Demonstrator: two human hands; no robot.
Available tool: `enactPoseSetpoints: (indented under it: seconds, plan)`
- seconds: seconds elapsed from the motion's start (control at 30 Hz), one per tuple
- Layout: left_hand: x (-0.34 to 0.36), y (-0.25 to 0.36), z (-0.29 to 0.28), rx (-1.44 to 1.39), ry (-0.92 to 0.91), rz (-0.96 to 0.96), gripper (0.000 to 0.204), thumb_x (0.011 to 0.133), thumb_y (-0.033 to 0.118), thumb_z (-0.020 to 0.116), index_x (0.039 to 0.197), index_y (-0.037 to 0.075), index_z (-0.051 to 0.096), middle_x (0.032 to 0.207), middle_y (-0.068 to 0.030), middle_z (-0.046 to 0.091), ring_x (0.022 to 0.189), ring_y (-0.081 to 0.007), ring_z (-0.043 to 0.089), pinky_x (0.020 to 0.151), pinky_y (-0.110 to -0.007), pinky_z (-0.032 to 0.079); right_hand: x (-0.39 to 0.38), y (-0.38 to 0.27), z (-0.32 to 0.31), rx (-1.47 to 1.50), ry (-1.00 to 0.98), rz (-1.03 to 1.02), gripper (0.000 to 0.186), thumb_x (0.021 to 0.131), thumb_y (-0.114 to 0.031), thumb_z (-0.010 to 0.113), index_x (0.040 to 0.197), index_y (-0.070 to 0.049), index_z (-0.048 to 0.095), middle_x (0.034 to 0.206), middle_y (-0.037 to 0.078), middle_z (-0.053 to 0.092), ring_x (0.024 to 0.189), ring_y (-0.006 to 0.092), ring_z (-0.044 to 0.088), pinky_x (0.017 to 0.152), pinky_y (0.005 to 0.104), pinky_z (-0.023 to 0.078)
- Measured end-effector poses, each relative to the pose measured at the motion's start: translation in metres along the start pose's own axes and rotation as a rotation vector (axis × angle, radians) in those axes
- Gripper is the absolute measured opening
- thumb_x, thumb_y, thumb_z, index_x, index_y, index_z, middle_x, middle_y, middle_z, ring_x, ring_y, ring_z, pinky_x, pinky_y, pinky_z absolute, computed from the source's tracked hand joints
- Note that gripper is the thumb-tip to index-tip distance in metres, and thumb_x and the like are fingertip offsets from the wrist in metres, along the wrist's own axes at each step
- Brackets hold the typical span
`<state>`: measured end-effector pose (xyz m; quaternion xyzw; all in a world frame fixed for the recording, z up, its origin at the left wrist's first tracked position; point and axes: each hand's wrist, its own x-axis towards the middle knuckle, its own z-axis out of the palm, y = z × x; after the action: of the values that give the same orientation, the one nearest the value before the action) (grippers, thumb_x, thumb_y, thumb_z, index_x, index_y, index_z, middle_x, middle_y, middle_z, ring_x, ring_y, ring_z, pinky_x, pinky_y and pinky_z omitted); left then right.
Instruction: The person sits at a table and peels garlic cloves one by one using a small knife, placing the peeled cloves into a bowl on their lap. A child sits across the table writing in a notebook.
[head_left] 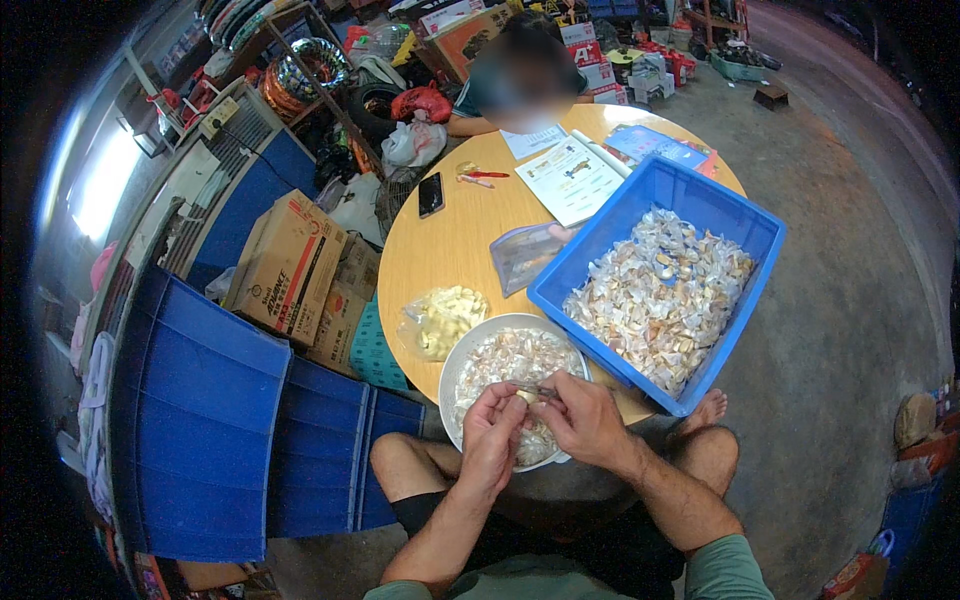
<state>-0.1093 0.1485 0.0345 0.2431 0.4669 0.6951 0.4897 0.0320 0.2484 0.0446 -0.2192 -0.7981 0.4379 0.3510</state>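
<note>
We are sitting at the round counter (450, 250) with both hands together over the white bowl (452, 372), peeling garlic. Our left hand (492, 432) pinches a clove (524, 397) between its fingertips; our right hand (585, 420) is closed on a thin knife (530, 387) whose blade lies across that clove. The clove sits just above the near side of the bowl, touching both hands.

Judging by how things lie, we are well short of the end. The bowl is heaped with pale papery skins and what may be unpeeled cloves mixed in; we cannot tell them apart at this size. Left of the bowl, a clear bag (440, 320) holds a modest pile of yellowish peeled cloves, which looks like the finished lot. Right of the bowl, touching its rim, the blue crate (600, 240) is nearly full of garlic and loose skins, far more than the bag holds. So a small share seems done and the bulk left.

Across the counter another person (525, 75) sits with papers (570, 178) and a second, flatter bag (525, 255) near them; a phone (431, 194) lies well apart from our work. Cardboard boxes (290, 265) stand on the floor to our left.
</note>
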Motion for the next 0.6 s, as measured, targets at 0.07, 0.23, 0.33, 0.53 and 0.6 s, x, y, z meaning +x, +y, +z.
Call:
enactPoseSetpoints:
  seconds: [0.07,0.23,0.33,0.53,0.6]
  plan:
    - [-0.001,0.003,0.002,0.069,-0.011,0.015,0.024,0.096,0.009,0.061,0.118,0.002,0.056,0.111,-0.0077,0.065,0.1,-0.0165,0.063,0.087,-0.031,0.053,0.0,-0.002,-0.001,-0.004,-0.012,0.005,0.021,0.089,-0.017,0.066,0.096,0.0,0.054,0.08,0.019,0.064,0.075,0.0387,0.066,0.064,0.0463,0.051]
    - [-0.004,0.007,0.009,0.127,0.008,0.07,0.029,0.094,0.007,0.062,0.121,-0.002,0.059,0.115,-0.0095,0.066,0.099,-0.0157,0.063,0.086,-0.03,0.052,0.0,-0.003,-0.003,-0.03,-0.017,0.004,0.024,0.087,-0.017,0.069,0.096,0.0,0.054,0.082,0.019,0.064,0.077,0.0378,0.066,0.065,0.0458,0.051]
    - [-0.004,0.008,0.01,0.158,0.006,0.105,0.028,0.094,0.005,0.061,0.121,-0.004,0.06,0.115,-0.0103,0.066,0.099,-0.0153,0.064,0.087,-0.029,0.052,0.0,-0.004,-0.002,-0.015,-0.006,-0.003,0.024,0.087,-0.017,0.069,0.095,0.0,0.055,0.083,0.018,0.064,0.077,0.0369,0.066,0.066,0.046,0.051]
    - [-0.005,0.007,0.01,0.172,0.014,0.141,0.025,0.096,0.001,0.059,0.119,-0.003,0.064,0.111,-0.0093,0.068,0.091,-0.0104,0.062,0.078,-0.024,0.05,-0.001,-0.001,-0.001,-0.028,0.025,-0.097,0.019,0.085,-0.014,0.07,0.094,-0.003,0.057,0.082,0.015,0.062,0.073,0.0352,0.065,0.064,0.0451,0.051]
    - [-0.006,0.008,0.011,0.178,0.015,0.137,0.025,0.095,0.001,0.059,0.119,-0.003,0.064,0.111,-0.0093,0.068,0.088,-0.0101,0.061,0.078,-0.024,0.05,0.0,0.002,0.0,-0.053,0.047,-0.147,0.019,0.084,-0.013,0.07,0.092,-0.003,0.057,0.081,0.014,0.062,0.073,0.0353,0.064,0.063,0.0448,0.05]
